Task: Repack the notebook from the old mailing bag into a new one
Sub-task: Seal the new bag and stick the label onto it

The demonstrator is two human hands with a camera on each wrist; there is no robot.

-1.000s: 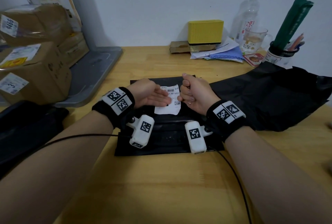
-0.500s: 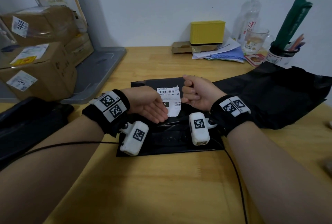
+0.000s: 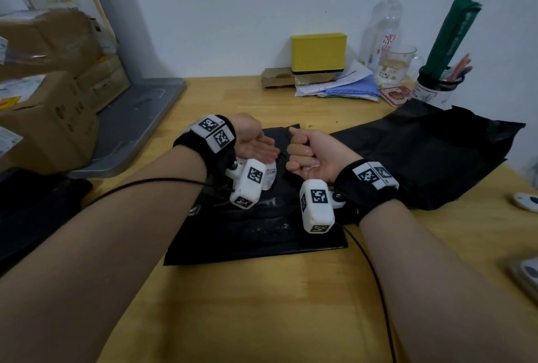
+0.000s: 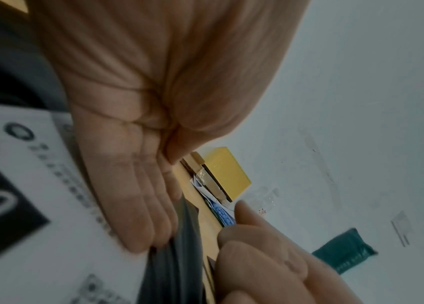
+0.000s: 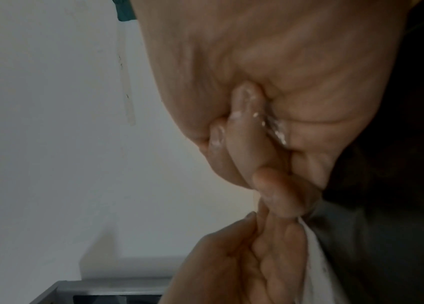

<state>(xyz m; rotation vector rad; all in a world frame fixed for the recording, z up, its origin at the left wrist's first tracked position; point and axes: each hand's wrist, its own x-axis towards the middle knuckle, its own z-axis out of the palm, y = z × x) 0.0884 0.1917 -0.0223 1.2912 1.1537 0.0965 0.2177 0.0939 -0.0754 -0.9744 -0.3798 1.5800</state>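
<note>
The old black mailing bag (image 3: 256,234) lies flat on the wooden table, its white label (image 3: 270,176) mostly hidden behind my left wrist camera. My left hand (image 3: 259,148) presses on the label (image 4: 36,164) with straight fingers (image 4: 133,205). My right hand (image 3: 302,153) is a fist just right of it, gripping a raised fold of the bag's film (image 5: 341,230). A small shiny scrap sits in that palm. A second black bag (image 3: 436,153) lies crumpled to the right. The notebook is out of sight.
Cardboard parcels (image 3: 49,118) stack on a grey tray (image 3: 139,118) at the left. Along the wall stand a yellow box (image 3: 318,52), papers, a glass mug (image 3: 397,65) and a pen cup (image 3: 436,89). A dark item (image 3: 35,211) lies front left.
My left hand has slid further over the label, which is now mostly covered. The right fist has stayed beside it, and the bag film between the hands has risen slightly.
</note>
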